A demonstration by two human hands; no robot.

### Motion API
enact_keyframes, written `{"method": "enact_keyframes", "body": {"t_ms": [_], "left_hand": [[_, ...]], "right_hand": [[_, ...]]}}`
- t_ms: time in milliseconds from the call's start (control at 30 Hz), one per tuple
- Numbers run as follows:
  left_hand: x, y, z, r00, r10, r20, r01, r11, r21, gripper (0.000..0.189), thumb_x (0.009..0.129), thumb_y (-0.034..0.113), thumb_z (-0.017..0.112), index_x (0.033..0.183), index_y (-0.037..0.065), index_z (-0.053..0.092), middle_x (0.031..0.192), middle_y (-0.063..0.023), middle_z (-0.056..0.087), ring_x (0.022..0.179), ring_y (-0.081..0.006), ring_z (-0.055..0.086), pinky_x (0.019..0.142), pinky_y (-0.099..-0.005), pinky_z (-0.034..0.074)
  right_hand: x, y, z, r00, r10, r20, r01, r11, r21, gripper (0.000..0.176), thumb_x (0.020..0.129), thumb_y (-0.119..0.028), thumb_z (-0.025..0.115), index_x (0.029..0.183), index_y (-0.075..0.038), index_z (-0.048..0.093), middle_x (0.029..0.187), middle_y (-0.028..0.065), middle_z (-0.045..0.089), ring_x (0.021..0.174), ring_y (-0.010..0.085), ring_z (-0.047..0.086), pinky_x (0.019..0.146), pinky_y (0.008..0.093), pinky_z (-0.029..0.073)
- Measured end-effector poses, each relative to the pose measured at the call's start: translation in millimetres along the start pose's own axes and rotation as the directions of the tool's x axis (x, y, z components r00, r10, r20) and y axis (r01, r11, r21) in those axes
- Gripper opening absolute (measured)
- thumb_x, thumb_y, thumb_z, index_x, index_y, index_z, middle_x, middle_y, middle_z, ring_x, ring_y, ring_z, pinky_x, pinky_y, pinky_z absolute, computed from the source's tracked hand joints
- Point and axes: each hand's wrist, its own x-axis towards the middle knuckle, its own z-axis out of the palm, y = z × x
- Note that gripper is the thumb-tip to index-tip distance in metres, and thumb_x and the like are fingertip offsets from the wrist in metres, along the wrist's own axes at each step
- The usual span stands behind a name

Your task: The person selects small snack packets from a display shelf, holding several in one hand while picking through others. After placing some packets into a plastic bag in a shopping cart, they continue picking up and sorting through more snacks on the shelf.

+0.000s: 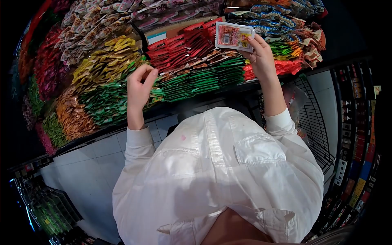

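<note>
"Floor tiles at eight o'clock. Anything else near?"
"One wire cart, three o'clock."
"And the hands?"
"Two. Left hand, ten o'clock: fingers curled nearly closed, nothing visible inside. Right hand, one o'clock: thumb and fingers pinch one flat pack by its edge, over heaped packets."

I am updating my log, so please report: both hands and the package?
Right hand gripping flat package over packet rows. Left hand curled, nothing seen in it. Wire cart off right, not blocking hands.
</note>
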Motion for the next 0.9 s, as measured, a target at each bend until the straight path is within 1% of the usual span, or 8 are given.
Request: {"method": "enact_keyframes", "body": {"t_ms": [33,67,133,167,400,600,800,900], "left_hand": [[0,8,6,0.999,-0.004,0.048,-0.021,0.862,0.506,0.018,0.079,0.022,0.056,0.075,0.004,0.060,0.060,-0.0053,0.048,0.053,-0.0152,0.049,0.045,-0.0309,0.033],[0,5,10,0.999,-0.004,0.046,-0.020,0.862,0.506,0.018,0.079,0.022,0.056,0.075,0.004,0.060,0.060,-0.0053,0.048,0.053,-0.0152,0.049,0.045,-0.0309,0.033],[3,-1,17,0.971,0.151,0.187,-0.241,0.617,0.749,0.018,0.076,0.026,0.065,0.090,0.014,0.065,0.074,-0.0046,0.055,0.066,-0.0205,0.059,0.054,-0.0340,0.044],[6,0,17,0.970,0.052,0.239,-0.222,0.596,0.772,0.022,0.075,0.024,0.065,0.096,0.017,0.065,0.087,-0.0030,0.058,0.076,-0.0248,0.061,0.063,-0.0361,0.049],[16,-9,18,0.935,0.052,0.351,-0.325,0.524,0.787,0.019,0.074,0.022,0.065,0.092,0.016,0.066,0.085,-0.0038,0.061,0.076,-0.0243,0.061,0.064,-0.0357,0.049],[21,-13,24,0.930,0.074,0.359,-0.346,0.504,0.792,0.011,0.075,0.018,0.063,0.083,0.014,0.069,0.081,-0.0057,0.064,0.073,-0.0257,0.062,0.062,-0.0360,0.050],[25,-15,20,0.917,0.075,0.391,-0.373,0.505,0.779,0.010,0.076,0.017,0.061,0.082,0.015,0.069,0.080,-0.0063,0.065,0.073,-0.0256,0.062,0.061,-0.0369,0.049],[27,-17,17,0.912,0.081,0.403,-0.386,0.507,0.771,0.010,0.075,0.018,0.061,0.080,0.015,0.070,0.076,-0.0065,0.065,0.073,-0.0255,0.062,0.060,-0.0373,0.049]], "right_hand": [[0,0,1,1.000,-0.005,0.017,0.005,1.000,0.022,0.025,0.091,-0.016,0.051,0.109,-0.002,0.057,0.103,0.0065,0.061,0.093,0.0151,0.059,0.080,0.0322,0.052],[1,1,2,1.000,-0.004,0.019,0.004,1.000,0.022,0.025,0.091,-0.016,0.051,0.109,-0.002,0.057,0.103,0.0065,0.061,0.093,0.0151,0.059,0.080,0.0322,0.052],[2,2,3,0.999,-0.011,0.032,0.010,0.999,0.047,0.024,0.090,-0.016,0.052,0.109,-0.001,0.056,0.103,0.0065,0.060,0.094,0.0155,0.059,0.081,0.0323,0.052],[4,1,2,0.999,-0.015,0.032,0.013,0.999,0.047,0.024,0.090,-0.016,0.052,0.109,-0.001,0.056,0.103,0.0065,0.060,0.094,0.0155,0.059,0.081,0.0323,0.052],[13,-6,-16,0.988,-0.077,-0.135,0.071,0.996,-0.051,0.026,0.091,-0.014,0.051,0.115,-0.004,0.053,0.109,0.0054,0.058,0.100,0.0165,0.057,0.086,0.0317,0.050],[11,7,-28,0.978,-0.208,-0.036,0.202,0.972,-0.120,0.023,0.091,-0.010,0.049,0.111,0.000,0.056,0.105,0.0049,0.060,0.096,0.0129,0.057,0.087,0.0299,0.047],[7,7,-25,0.986,-0.168,-0.005,0.165,0.972,-0.169,0.024,0.091,-0.009,0.050,0.112,0.000,0.056,0.105,0.0057,0.060,0.096,0.0130,0.057,0.086,0.0299,0.048],[7,17,-14,0.984,-0.132,0.123,0.151,0.976,-0.159,0.024,0.092,-0.014,0.050,0.110,0.001,0.056,0.105,0.0060,0.060,0.097,0.0140,0.058,0.087,0.0301,0.049]]}}
